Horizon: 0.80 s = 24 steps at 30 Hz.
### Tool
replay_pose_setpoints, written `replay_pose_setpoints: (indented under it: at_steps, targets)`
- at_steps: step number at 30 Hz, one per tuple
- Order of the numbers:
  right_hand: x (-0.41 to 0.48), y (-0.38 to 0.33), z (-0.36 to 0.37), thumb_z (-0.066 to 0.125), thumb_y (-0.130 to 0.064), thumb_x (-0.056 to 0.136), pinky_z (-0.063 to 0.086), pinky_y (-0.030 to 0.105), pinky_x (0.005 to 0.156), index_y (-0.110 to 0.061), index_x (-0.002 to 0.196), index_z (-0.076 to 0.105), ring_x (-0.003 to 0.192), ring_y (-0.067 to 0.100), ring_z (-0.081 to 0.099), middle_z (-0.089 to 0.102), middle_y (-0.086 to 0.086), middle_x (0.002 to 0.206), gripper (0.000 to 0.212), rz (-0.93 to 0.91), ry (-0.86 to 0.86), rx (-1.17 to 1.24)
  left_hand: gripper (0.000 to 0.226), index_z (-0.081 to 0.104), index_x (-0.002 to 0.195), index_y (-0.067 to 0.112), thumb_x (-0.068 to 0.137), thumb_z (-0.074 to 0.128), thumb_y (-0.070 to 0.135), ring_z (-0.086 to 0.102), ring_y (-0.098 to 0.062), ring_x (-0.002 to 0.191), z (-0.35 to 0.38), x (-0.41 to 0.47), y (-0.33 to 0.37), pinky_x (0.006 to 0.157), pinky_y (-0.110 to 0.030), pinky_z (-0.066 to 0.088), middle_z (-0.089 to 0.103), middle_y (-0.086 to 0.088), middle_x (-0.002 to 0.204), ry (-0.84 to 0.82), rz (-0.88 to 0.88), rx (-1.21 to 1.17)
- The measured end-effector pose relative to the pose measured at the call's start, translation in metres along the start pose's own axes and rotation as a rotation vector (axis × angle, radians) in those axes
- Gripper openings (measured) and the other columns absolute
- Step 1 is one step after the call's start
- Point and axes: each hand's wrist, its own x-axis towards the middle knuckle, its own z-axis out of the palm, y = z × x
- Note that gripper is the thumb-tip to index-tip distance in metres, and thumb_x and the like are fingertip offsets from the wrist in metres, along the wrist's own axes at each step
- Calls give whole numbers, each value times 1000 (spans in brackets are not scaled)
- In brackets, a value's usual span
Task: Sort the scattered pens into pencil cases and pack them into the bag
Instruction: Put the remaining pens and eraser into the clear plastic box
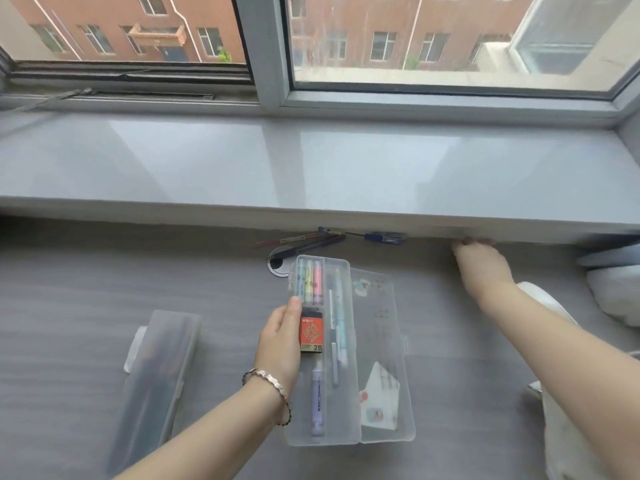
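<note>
While open, case: open pencil case (341, 348) runs lengthwise away from the person.
Label: eraser box (312, 333) inside reads "2B".
Left hand (281, 336): fingers steady case's left edge.
Right hand (483, 263): beyond case; grip unclear.

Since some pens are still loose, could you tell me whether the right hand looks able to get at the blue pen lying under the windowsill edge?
Probably yes: the right hand is beside the blue pen, with bare desk between them, though the overhanging windowsill may crowd it.

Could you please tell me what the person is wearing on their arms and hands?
Both forearms are bare, with no sleeves showing. The left wrist carries a pale metallic link bracelet and a dark beaded bracelet. The left hand and right hand show no gloves or rings.
</note>
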Motion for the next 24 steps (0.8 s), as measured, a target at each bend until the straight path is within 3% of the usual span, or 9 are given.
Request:
replay_pose_setpoints:
  at_steps: [3, 8, 11, 13, 15, 18, 21, 24]
  targets:
    - [-2, 3, -5, 46, 13, 81, 48, 40, 85, -1, 114, 50, 109, 35, 54, 54, 16, 117, 36, -24, -21, -47, 29, 58, 80, 21, 96, 38, 35, 55, -7, 68, 2, -4, 3, 44, -2, 41, 61, 4, 75, 1, 25, -9]
    - [-6, 8, -7, 50, 9, 79, 46, 36, 82, -2, 111, 52, 108, 34, 53, 60, 17, 111, 34, -8, 30, 3, 30, 58, 81, 20, 96, 37, 35, 55, -6, 67, 1, -6, 4, 45, -3, 40, 61, 4, 75, 9, 37, -7]
    - [-5, -13, -3, 49, 5, 82, 44, 39, 82, 2, 110, 55, 101, 38, 54, 56, 23, 113, 29, -115, 94, 170, 29, 58, 82, 20, 96, 37, 35, 55, -6, 68, -1, -6, 4, 42, 0, 38, 61, 4, 76, 17, 45, -8]
    - [-4, -35, -5, 48, 12, 78, 45, 40, 75, 4, 108, 56, 94, 40, 55, 53, 24, 114, 32, -214, 150, 264, 29, 58, 81, 21, 96, 37, 35, 55, -6, 69, -2, -6, 4, 42, 0, 38, 60, 5, 76, 23, 41, 0]
    - [0, -56, -12, 44, 16, 77, 45, 39, 74, 4, 111, 56, 99, 38, 53, 52, 22, 117, 39, -255, 187, 285, 29, 58, 84, 20, 96, 37, 36, 55, -6, 69, -4, -6, 4, 44, -1, 39, 61, 4, 77, 22, 36, 10]
    - [5, -77, -23, 41, 12, 83, 46, 39, 79, -1, 122, 48, 111, 33, 48, 47, 18, 126, 42, -245, 122, 162, 30, 59, 85, 19, 96, 37, 37, 56, -6, 69, -6, -6, 3, 50, -7, 44, 62, 4, 77, 24, 22, 27]
    - [10, -87, -26, 42, 11, 84, 46, 38, 74, -2, 124, 44, 109, 33, 50, 45, 18, 127, 42, -198, 66, 112, 30, 58, 80, 21, 96, 37, 36, 56, -7, 69, -10, -6, 3, 46, -2, 41, 62, 4, 76, 24, 20, 26]
    - [17, -94, -30, 48, 4, 87, 46, 37, 77, -1, 125, 43, 107, 34, 54, 45, 16, 129, 38, -118, -68, 158, 29, 58, 84, 23, 96, 36, 38, 57, -5, 73, -16, -8, 2, 55, -8, 45, 63, 6, 80, 19, 14, 28]
